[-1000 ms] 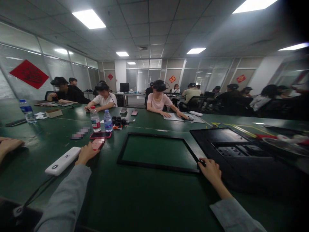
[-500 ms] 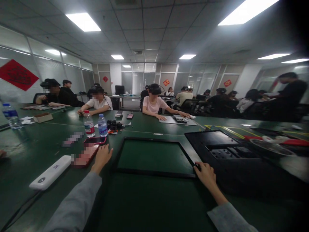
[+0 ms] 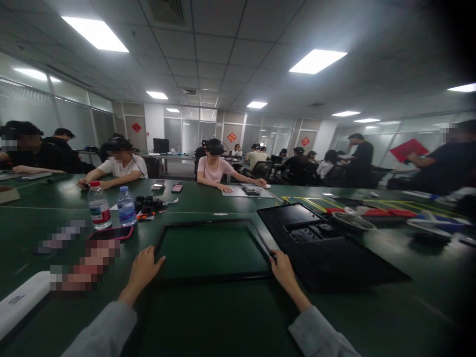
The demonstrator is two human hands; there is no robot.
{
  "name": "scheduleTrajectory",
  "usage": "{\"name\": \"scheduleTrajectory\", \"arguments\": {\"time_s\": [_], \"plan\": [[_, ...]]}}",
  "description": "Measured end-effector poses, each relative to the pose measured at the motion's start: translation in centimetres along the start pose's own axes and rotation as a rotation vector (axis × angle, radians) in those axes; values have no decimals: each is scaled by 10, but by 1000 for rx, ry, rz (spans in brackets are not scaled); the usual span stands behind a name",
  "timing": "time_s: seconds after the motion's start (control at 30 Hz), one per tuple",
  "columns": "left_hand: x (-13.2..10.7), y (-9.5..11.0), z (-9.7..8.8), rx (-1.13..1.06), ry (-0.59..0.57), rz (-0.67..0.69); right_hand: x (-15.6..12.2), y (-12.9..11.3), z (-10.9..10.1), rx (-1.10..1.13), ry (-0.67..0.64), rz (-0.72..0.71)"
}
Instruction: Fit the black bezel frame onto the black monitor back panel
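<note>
A thin black rectangular bezel [image 3: 215,279], like the front frame of a monitor, lies on the green table in front of me, and the tabletop shows through its opening. My right hand [image 3: 285,273] is closed on its right side, near the lower corner. A small dark bit shows at those fingertips, too blurred to tell from the bezel. At the left side, my left hand [image 3: 144,270] has its thumb and fingers apart. Its thumb overlaps the bezel's edge; I cannot tell whether it touches.
A large black back panel [image 3: 334,260] lies right of the bezel. Two water bottles [image 3: 99,207] and a phone [image 3: 111,233] stand or lie to the left, near a white power strip or bank [image 3: 26,300]. A metal bowl [image 3: 353,221] sits at right. A co-worker [image 3: 215,171] sits opposite.
My view has turned right, so the surroundings have shifted left. My left hand has moved from beside the phones to the bezel's left side. My right hand stays at its right side.
</note>
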State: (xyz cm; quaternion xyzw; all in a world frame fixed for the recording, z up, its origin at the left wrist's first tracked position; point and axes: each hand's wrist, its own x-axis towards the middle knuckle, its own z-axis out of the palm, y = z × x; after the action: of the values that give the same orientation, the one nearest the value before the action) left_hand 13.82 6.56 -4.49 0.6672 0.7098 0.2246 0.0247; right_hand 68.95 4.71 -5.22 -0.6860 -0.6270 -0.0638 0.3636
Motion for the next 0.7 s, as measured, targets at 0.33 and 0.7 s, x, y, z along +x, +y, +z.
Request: {"name": "scheduleTrajectory", "arguments": {"time_s": [0.33, 0.7], "plan": [[-16, 2, -25, 30, 126, -44, -2, -17, -2, 205, 69, -15], [-21, 2, -29, 47, 89, -56, 0, -13, 1, 149, -31, -3]]}}
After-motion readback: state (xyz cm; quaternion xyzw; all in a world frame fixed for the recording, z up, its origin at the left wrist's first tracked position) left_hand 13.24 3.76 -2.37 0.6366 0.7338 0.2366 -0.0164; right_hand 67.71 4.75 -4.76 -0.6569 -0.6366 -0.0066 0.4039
